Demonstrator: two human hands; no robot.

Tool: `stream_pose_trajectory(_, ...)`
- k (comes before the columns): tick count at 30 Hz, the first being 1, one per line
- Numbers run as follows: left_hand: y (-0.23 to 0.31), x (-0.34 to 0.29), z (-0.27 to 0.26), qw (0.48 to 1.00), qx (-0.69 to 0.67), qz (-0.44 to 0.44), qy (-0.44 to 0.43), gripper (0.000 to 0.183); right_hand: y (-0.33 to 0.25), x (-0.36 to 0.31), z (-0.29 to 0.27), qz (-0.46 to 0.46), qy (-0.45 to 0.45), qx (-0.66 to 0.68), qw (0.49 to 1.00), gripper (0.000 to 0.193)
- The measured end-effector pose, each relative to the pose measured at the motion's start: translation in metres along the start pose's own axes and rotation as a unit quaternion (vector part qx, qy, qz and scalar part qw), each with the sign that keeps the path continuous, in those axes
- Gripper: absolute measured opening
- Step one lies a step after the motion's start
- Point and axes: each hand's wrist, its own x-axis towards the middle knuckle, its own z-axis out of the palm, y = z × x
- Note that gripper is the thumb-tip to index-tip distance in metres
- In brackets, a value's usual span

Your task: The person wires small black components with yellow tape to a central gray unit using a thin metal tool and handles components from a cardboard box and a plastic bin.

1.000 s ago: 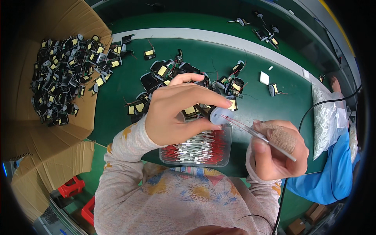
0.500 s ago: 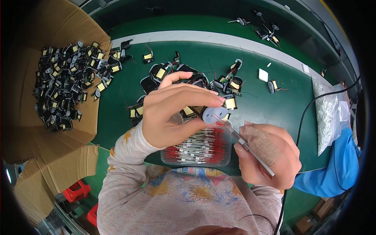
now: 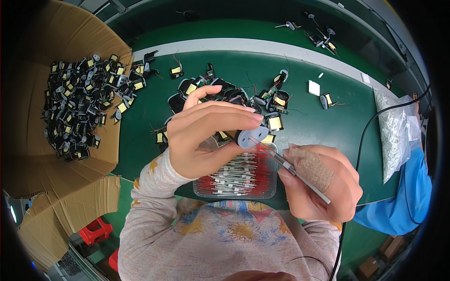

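Note:
My left hand [image 3: 201, 136] pinches a small black part by its grey oval end cap [image 3: 253, 137] between thumb and fingertips. Two dark holes show in the cap's face. Thin red wires [image 3: 263, 146] run from the cap to a slim white-and-grey stick [image 3: 307, 185]. That stick lies in my right hand [image 3: 326, 182], closed round it, with a brownish wrap on one finger. Whether the wire tips have entered a hole is too small to tell. Below my hands stands a clear plastic tray [image 3: 234, 197] of white sticks with red wires.
Black parts with yellow pads [image 3: 274, 122] lie scattered on the green table beyond my hands. A cardboard box [image 3: 105, 145] full of them stands at left. To the right are a bag of white pieces [image 3: 391, 140], a black cable [image 3: 360, 145] and blue cloth [image 3: 398, 201].
The grey end cap has shifted slightly left and its face has turned more toward me. My right hand still holds the stick close to it. The whole view has moved a little.

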Motion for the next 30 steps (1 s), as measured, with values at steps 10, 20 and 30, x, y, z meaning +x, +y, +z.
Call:
stream_pose_trajectory(10,0.003,-0.003,0.000,1.000,-0.004,-0.013,0.006,0.031,0.003,-0.005,0.006,0.005,0.007,-0.005,1.000,0.028)
stream_pose_trajectory(20,0.010,-0.003,0.006,0.995,-0.072,-0.031,0.059,0.031,0.014,0.008,0.007,0.063,-0.038,0.020,0.997,0.023)
stream_pose_trajectory(30,0.019,-0.011,0.015,0.983,-0.133,-0.086,0.089,0.021,0.012,-0.004,0.009,-0.042,-0.057,-0.150,0.986,0.044)
